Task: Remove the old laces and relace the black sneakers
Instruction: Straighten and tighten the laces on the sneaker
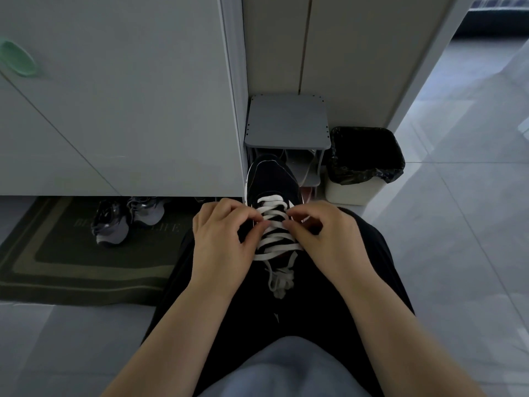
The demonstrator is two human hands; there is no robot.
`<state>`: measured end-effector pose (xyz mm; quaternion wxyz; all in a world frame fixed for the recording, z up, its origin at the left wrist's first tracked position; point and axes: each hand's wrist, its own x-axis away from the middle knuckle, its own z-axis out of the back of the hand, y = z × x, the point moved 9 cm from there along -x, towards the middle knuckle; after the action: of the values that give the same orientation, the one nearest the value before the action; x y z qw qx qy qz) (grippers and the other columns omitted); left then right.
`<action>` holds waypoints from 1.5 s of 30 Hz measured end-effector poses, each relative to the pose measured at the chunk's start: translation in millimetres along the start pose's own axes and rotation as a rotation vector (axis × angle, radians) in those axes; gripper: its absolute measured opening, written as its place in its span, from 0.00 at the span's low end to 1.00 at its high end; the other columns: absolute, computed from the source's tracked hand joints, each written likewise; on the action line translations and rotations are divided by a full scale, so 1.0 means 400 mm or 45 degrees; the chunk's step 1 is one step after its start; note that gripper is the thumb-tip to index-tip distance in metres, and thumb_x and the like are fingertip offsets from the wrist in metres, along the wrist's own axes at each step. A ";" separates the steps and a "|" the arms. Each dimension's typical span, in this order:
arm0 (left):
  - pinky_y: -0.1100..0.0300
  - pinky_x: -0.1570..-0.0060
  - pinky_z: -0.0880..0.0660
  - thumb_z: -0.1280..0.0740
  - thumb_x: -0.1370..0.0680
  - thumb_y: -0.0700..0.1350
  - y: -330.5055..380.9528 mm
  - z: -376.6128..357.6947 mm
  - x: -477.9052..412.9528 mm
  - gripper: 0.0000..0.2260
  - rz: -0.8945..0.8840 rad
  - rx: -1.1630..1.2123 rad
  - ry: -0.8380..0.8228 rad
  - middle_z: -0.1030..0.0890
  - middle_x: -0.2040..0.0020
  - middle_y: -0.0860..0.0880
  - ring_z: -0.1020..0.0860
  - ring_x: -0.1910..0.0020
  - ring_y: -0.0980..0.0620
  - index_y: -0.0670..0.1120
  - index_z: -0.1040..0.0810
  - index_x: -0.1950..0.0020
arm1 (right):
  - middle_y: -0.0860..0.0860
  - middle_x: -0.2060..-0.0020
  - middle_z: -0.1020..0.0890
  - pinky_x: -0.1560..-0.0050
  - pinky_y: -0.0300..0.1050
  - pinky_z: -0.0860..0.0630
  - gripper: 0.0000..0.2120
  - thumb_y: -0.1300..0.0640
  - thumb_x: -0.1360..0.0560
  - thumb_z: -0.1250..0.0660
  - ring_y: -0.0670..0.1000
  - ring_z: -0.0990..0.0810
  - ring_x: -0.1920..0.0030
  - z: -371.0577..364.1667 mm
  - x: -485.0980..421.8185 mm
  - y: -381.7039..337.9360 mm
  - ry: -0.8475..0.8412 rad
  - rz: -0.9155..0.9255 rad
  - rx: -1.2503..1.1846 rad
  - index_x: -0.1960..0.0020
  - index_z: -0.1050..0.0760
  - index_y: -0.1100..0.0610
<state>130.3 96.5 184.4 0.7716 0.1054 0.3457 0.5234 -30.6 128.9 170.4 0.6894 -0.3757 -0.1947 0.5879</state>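
Note:
A black sneaker (272,179) lies on my lap, toe pointing away, laced with a white lace (273,224) in several crossings. My left hand (226,239) sits on the shoe's left side, its fingertips pinching a lace crossing near the middle. On the right side, my right hand (323,236) curls its fingers over the lace at the same height. The loose lace ends (282,279) lie bunched on my black trousers just below the shoe's opening.
A grey pair of sneakers (126,219) stands on a dark doormat (71,270) at the left, under a white cabinet (114,110). A small grey rack (286,121) and a bin with a black liner (363,161) stand behind the shoe. Pale floor tiles spread to the right.

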 end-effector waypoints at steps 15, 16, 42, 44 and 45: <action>0.60 0.48 0.42 0.29 0.28 0.47 -0.011 0.010 0.006 0.04 0.075 -0.024 -0.024 0.26 0.56 0.57 0.36 0.51 0.58 0.49 0.21 0.57 | 0.43 0.58 0.21 0.57 0.30 0.27 0.02 0.54 0.27 0.30 0.40 0.23 0.59 -0.018 0.006 -0.003 -0.009 -0.039 -0.067 0.54 0.21 0.51; 0.59 0.48 0.41 0.28 0.29 0.48 -0.008 0.014 0.014 0.05 0.049 -0.030 -0.020 0.25 0.56 0.57 0.36 0.51 0.59 0.49 0.22 0.56 | 0.42 0.59 0.21 0.56 0.30 0.27 0.03 0.53 0.27 0.30 0.40 0.23 0.59 -0.016 0.013 -0.002 -0.027 -0.043 -0.081 0.54 0.21 0.50; 0.62 0.50 0.46 0.28 0.31 0.54 0.020 0.021 0.059 0.08 -0.044 -0.125 -0.086 0.25 0.57 0.57 0.35 0.50 0.56 0.52 0.23 0.58 | 0.39 0.57 0.25 0.57 0.37 0.22 0.06 0.53 0.29 0.29 0.41 0.22 0.58 -0.010 0.065 -0.026 -0.020 0.112 0.029 0.52 0.21 0.51; 0.59 0.49 0.45 0.27 0.32 0.53 0.014 0.015 0.061 0.08 0.004 -0.170 -0.102 0.23 0.57 0.57 0.36 0.50 0.55 0.52 0.22 0.58 | 0.40 0.58 0.24 0.60 0.38 0.23 0.05 0.53 0.29 0.29 0.42 0.23 0.61 -0.013 0.063 -0.030 -0.001 0.115 0.076 0.53 0.20 0.52; 0.60 0.49 0.47 0.27 0.32 0.53 0.015 0.012 0.060 0.07 0.008 -0.193 -0.105 0.23 0.57 0.56 0.36 0.50 0.55 0.52 0.21 0.59 | 0.41 0.59 0.24 0.62 0.37 0.24 0.05 0.53 0.29 0.29 0.42 0.23 0.62 -0.014 0.064 -0.034 0.013 0.123 0.102 0.54 0.20 0.52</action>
<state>134.2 121.3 181.1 0.7892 0.0691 0.2727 0.5459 -11.6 151.4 172.6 0.6758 -0.3598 -0.1490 0.6259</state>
